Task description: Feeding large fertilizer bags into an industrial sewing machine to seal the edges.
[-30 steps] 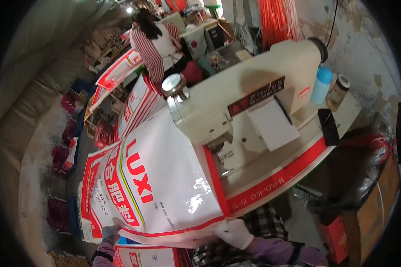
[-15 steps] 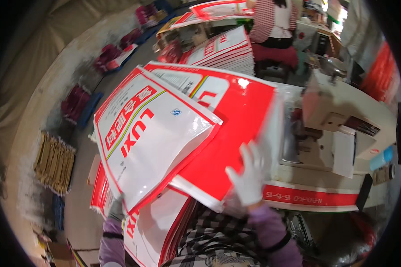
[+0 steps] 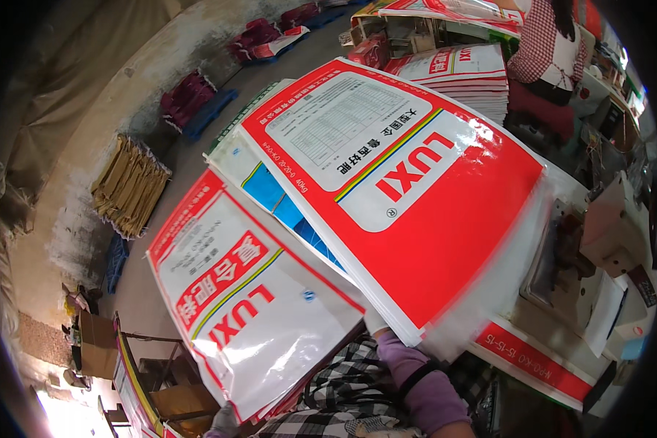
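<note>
A flat white sack with red borders (image 3: 299, 343) lies on the pile at my left. My left hand (image 3: 225, 419), in a pale glove, pinches its lower corner; most of the fingers are out of sight. In front of me, a stack of flat red-and-white sacks (image 3: 445, 248) spreads over the work table, its right edge blurred. My right hand (image 3: 374, 322), also gloved, is at that stack's near left edge, between the two piles. Sacks cover its fingers, so its grip does not show. Under the red stack, a sack with a blue print (image 3: 270, 191) peeks out.
A beige sewing machine (image 3: 615, 226) stands on the table at right. Another sack pile (image 3: 452, 77) rises beyond, near a person in a checked top (image 3: 536, 51). Tan bundles (image 3: 130, 187) and maroon bundles (image 3: 187, 101) lie along the left wall. A cardboard box (image 3: 97, 343) sits at lower left.
The white sack has moved down and left, off the red sacks and onto the left pile. My right hand has gone from atop the red sack to its near left edge. The view has turned left.
</note>
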`<action>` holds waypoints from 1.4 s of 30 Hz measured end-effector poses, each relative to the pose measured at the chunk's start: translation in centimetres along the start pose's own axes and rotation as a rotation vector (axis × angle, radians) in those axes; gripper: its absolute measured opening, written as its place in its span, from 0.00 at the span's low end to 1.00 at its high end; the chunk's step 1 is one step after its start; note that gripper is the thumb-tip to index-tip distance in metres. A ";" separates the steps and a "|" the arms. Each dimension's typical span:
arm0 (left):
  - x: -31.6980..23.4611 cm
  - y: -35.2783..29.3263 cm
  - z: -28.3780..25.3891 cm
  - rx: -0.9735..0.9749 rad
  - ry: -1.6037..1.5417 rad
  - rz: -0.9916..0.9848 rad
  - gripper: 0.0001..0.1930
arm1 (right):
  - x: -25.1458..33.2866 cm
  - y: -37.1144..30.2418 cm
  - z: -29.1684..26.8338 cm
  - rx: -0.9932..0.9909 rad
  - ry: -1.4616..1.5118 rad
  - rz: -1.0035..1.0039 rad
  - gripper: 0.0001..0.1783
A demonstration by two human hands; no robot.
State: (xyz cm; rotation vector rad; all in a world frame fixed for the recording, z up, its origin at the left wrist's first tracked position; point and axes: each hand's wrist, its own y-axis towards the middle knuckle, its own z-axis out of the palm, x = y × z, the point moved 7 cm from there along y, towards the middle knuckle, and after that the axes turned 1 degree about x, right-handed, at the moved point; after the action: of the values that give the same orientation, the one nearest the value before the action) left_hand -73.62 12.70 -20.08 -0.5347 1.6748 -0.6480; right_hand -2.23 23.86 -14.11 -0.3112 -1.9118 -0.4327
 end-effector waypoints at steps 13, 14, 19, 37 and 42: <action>-30.2 -11.5 73.2 0.575 0.859 1.588 0.34 | -2.4 -11.0 -5.2 0.220 -0.225 0.088 0.23; -29.1 -12.1 78.1 0.772 1.066 1.499 0.42 | -2.1 -13.1 -4.4 0.167 -0.291 -0.196 0.23; -28.8 -5.0 81.7 0.972 1.330 1.163 0.21 | 4.0 -14.0 -22.6 -0.265 0.031 -0.019 0.11; -38.2 -6.3 76.9 0.945 0.016 0.624 0.09 | -3.0 -12.8 -26.3 -0.615 -0.461 0.377 0.16; -37.1 -7.2 75.1 0.951 0.273 0.650 0.05 | 9.2 -9.7 -28.0 -0.824 -0.357 0.050 0.13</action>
State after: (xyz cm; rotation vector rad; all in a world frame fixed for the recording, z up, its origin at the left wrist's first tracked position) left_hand 7.26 22.23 0.87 0.7717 1.4435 -0.9377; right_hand 13.76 3.00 2.33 -1.0245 -1.9717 -1.1912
